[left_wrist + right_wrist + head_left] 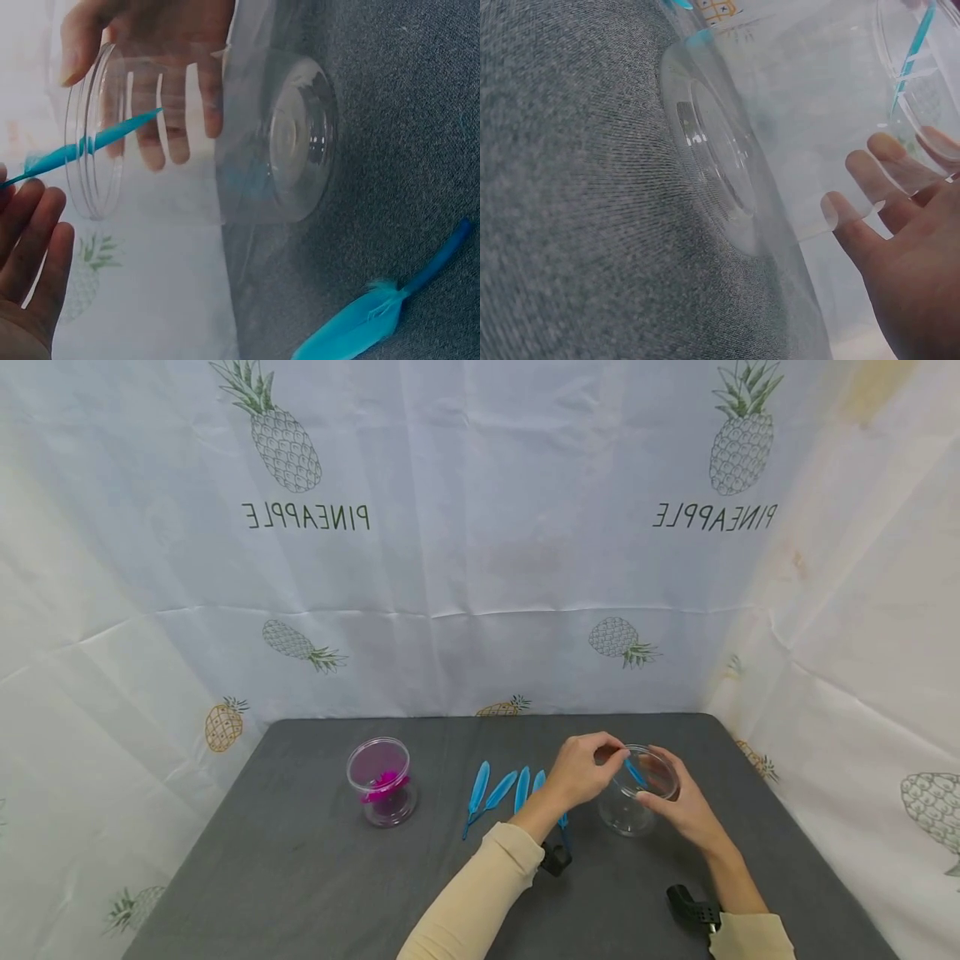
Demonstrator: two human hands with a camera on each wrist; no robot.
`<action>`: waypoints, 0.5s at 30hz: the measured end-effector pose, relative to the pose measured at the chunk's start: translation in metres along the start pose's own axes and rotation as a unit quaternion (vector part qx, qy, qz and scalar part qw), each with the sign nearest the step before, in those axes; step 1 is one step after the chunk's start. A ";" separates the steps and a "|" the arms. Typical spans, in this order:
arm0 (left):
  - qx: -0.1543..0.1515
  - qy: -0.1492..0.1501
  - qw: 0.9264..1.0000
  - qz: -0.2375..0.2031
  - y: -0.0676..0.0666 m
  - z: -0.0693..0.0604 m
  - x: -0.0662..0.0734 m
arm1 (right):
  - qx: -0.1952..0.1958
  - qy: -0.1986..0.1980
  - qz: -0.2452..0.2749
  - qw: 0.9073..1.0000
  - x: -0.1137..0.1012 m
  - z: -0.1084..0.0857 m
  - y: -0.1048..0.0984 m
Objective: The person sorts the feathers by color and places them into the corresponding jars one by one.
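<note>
My left hand (588, 770) pinches a blue feather (635, 772) by its quill end. The feather slants through the mouth of a clear plastic jar (627, 817), its tip inside, as the left wrist view also shows. Around the jar's upper part, from the right, my right hand (688, 808) holds it, thumb at the near side. The jar stands upright on the table. In the right wrist view the right fingers (866, 176) press on the jar's wall. Left of the left hand several more blue feathers (478, 787) lie on the table, some partly hidden by the left arm.
A second clear jar (392, 812) with magenta feathers (385, 785) inside stands on the left of the dark grey table (315, 877). White curtains (465, 543) printed with pineapples hang behind and at both sides. Black wrist devices (690, 906) sit near both wrists.
</note>
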State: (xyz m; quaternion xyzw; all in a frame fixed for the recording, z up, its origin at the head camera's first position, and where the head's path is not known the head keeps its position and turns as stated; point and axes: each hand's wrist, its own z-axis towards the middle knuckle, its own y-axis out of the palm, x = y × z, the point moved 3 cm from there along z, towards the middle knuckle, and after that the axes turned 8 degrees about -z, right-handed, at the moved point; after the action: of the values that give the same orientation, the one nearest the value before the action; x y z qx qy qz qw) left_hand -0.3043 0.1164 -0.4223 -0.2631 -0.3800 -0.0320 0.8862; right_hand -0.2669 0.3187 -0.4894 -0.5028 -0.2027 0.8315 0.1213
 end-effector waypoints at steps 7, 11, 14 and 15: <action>-0.015 -0.003 1.000 0.026 0.008 0.000 0.003 | -0.006 0.011 -0.001 1.000 0.000 0.000 -0.001; -0.025 -0.009 0.999 0.047 0.010 0.000 0.004 | -0.010 0.019 0.000 1.000 0.000 0.001 -0.001; -0.033 -0.014 0.998 0.061 0.010 0.000 0.004 | -0.011 0.023 0.001 1.000 0.001 0.001 -0.001; -0.035 -0.015 0.997 0.066 0.011 0.000 0.004 | -0.011 0.023 0.000 1.000 0.001 0.001 -0.001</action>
State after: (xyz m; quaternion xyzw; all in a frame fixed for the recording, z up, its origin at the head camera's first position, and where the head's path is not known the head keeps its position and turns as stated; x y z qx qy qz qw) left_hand -0.2986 0.1262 -0.4239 -0.3190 -0.3734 0.0167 0.8709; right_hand -0.2682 0.3196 -0.4893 -0.5228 -0.2087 0.8177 0.1203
